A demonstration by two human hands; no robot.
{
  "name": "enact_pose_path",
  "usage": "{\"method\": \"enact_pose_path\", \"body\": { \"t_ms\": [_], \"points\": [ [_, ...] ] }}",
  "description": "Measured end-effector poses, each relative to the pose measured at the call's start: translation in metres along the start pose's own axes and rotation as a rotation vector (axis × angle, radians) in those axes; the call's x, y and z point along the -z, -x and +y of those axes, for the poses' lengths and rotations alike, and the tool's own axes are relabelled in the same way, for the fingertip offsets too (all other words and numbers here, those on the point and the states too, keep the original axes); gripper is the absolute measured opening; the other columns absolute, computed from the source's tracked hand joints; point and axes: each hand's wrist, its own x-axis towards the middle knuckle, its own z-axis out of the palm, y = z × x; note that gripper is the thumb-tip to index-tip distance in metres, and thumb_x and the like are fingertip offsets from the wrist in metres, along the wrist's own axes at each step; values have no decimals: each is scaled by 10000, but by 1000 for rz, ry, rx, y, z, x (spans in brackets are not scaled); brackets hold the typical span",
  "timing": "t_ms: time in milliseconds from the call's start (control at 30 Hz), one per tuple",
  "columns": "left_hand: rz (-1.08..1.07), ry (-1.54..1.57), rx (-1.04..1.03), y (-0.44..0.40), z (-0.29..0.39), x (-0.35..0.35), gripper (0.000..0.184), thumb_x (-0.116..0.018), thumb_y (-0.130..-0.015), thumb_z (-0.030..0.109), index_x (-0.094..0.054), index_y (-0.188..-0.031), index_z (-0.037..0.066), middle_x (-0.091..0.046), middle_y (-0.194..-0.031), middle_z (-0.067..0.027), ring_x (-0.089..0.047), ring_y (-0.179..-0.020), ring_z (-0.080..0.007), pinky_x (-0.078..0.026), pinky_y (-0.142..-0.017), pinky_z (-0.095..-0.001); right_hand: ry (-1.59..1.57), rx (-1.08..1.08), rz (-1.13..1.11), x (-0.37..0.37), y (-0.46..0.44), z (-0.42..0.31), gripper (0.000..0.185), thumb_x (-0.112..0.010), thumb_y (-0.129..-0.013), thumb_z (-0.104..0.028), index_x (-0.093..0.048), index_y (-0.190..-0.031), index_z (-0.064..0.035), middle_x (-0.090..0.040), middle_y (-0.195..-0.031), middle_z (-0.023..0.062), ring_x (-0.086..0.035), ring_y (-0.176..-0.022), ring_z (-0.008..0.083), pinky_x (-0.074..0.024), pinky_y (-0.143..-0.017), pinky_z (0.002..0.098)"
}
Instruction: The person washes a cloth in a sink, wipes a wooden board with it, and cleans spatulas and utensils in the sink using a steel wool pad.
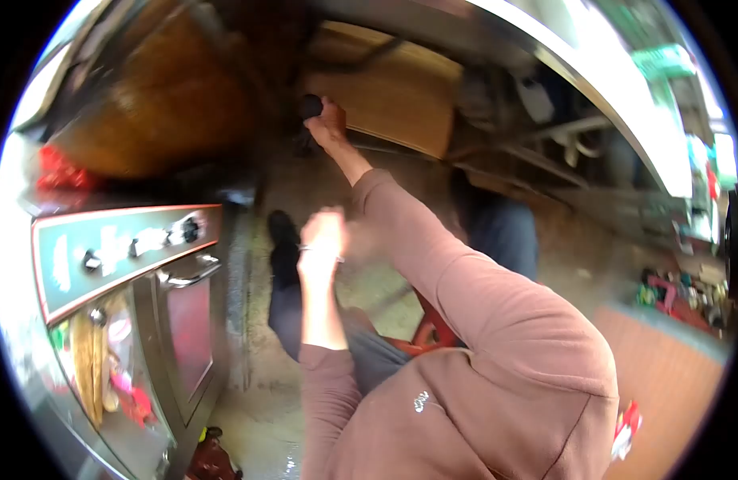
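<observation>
My right hand (329, 124) reaches out at the upper centre, its fingers closed round a dark, round-ended object (311, 106). A brown cardboard piece (405, 100) lies just beyond it. Nearer my body is my left hand (325, 230), over the floor between my legs. Motion blur smears its fingers, and whether it holds anything cannot be made out. A thin band circles the left wrist.
A steel oven with a green control panel (121, 252) and knobs stands at left. Above it is a large brown rounded object (165, 104). A metal-edged counter (617, 104) runs across the upper right. A red stool (425, 336) is beneath me. A brown tabletop (665, 376) is at right.
</observation>
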Motion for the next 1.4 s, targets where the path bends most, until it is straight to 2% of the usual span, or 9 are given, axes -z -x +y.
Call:
{"method": "enact_pose_path", "body": {
  "t_ms": [100,200,267,433,567,733,833,1067,1400],
  "points": [
    [-8,36,-79,1,4,9,388,-667,-834,332,-637,-1114,64,-654,-1047,-198,-623,-992,-386,-511,-842,-474,11,73,28,103,42,30,465,-684,-671,-93,-605,-1128,-59,-658,-996,228,-621,-1000,407,-507,-854,449],
    [62,73,-138,-4,4,2,321,-690,-831,306,-628,-1002,41,-643,-994,-195,-624,-960,-388,-515,-798,-482,126,133,54,235,116,-5,566,-697,-719,-100,-529,-1256,-39,-643,-1066,215,-634,-993,381,-520,-861,428],
    [72,83,-140,-6,5,2,334,-688,-834,307,-630,-1026,39,-642,-1005,-199,-620,-972,-390,-511,-804,-480,483,607,266,317,129,-11,554,-723,-708,-87,-554,-1235,-66,-633,-1120,191,-618,-1042,357,-514,-888,425],
    [-37,70,-59,-12,16,5,365,-675,-855,320,-631,-1096,49,-643,-1078,-215,-606,-1043,-393,-504,-861,-471,1309,1161,377,467,114,-84,547,-720,-583,-84,-606,-1118,-48,-611,-1076,150,-569,-997,320,-436,-945,421],
    [-65,52,-60,-20,26,6,381,-649,-868,325,-631,-1123,43,-638,-1124,-218,-594,-1081,-394,-495,-896,-472,1655,1062,135,479,108,-63,502,-603,-740,-74,-583,-1242,-75,-575,-1276,104,-501,-1188,321,-289,-1109,463],
    [-193,23,-42,-36,47,4,479,-635,-873,341,-602,-1251,49,-607,-1233,-205,-559,-1171,-364,-451,-991,-431,1610,1016,-11,459,88,-30,529,-676,-645,-133,-577,-1145,9,-596,-1137,198,-529,-1136,362,-348,-1066,469],
    [-196,20,-39,-42,53,4,485,-634,-874,339,-599,-1258,44,-600,-1252,-199,-553,-1183,-362,-446,-1000,-427,1655,996,-142,438,73,8,546,-755,-560,-200,-601,-1045,-1,-600,-983,146,-543,-1032,298,-369,-1009,419],
    [-110,14,-70,-51,55,1,410,-638,-875,307,-620,-1165,18,-616,-1169,-222,-578,-1114,-380,-474,-936,-449,1623,1009,-298,380,58,106,437,-556,-772,-129,-565,-1176,35,-551,-1259,229,-467,-1241,376,-302,-1105,467],
    [-166,-19,-74,-47,57,4,425,-652,-871,258,-599,-1202,-2,-615,-1149,-243,-584,-1082,-409,-491,-895,-457,1805,779,-625,271,31,243,318,-538,-837,-118,-689,-1085,11,-653,-1144,172,-544,-1152,360,-299,-1081,526]
  ]
}}
